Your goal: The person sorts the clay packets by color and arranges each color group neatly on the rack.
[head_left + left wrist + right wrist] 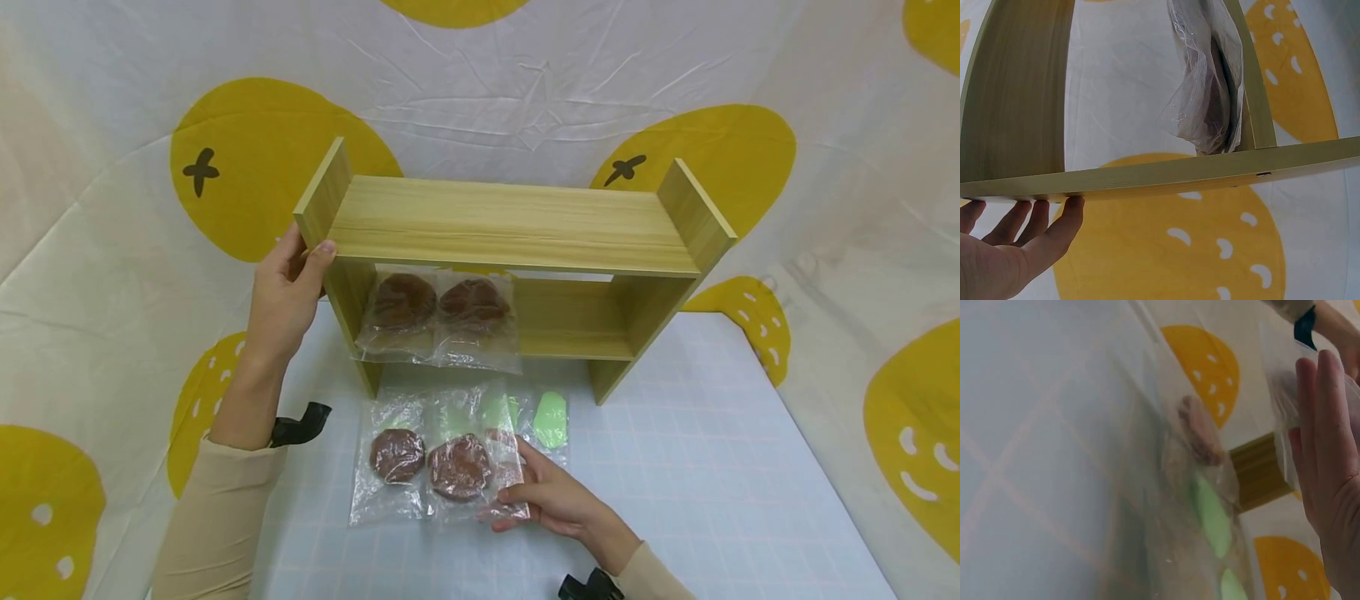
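My left hand (285,292) grips the left side panel of a small wooden shelf (510,221), the thumb at its front edge and the fingertips against its outer face (1166,172). My right hand (558,496) pinches the edge of a clear plastic bag (460,467) holding a brown round disc, thumb in front and fingers behind. Left of it, a similar bag (397,456) with a brown disc overlaps it. Part of the right fingers is seen through the plastic. In the right wrist view that hand (1332,444) shows long fingers beside the bag film.
Two bagged dark brown discs (438,321) stand on the shelf's lower board, at its left. Clear bags with light green pieces (551,419) lie on the checked tabletop (697,467), in front of the shelf. A white cloth with yellow shapes (480,83) hangs behind.
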Motion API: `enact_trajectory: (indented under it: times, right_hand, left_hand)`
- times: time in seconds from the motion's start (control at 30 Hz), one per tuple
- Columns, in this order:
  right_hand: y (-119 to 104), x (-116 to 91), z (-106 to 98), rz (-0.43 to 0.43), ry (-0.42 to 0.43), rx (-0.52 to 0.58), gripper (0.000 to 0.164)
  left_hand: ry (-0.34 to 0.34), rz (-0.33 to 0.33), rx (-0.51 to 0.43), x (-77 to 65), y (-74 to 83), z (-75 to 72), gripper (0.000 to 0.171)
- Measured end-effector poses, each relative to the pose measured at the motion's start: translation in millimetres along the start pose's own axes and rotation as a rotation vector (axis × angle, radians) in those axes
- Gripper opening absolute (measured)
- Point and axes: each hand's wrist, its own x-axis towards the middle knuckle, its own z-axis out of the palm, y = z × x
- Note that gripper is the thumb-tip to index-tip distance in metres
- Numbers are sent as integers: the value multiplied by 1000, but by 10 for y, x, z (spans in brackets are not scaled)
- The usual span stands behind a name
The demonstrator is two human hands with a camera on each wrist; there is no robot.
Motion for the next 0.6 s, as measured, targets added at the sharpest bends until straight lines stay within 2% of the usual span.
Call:
enact_trajectory:
  times: [0.23, 0.43, 0.6]
  right_hand:
    - [-179, -116, 224, -15, -33, -2, 99]
    - [-319, -240, 403, -128, -167, 22, 91]
    - [-412, -329, 517, -206, -238, 10, 93]
  left_hand:
    - [-1, -2, -17, -3, 6, 0, 45]
    - [1, -9, 10, 0, 16, 6, 44]
    - [1, -7, 20, -4, 5, 2, 43]
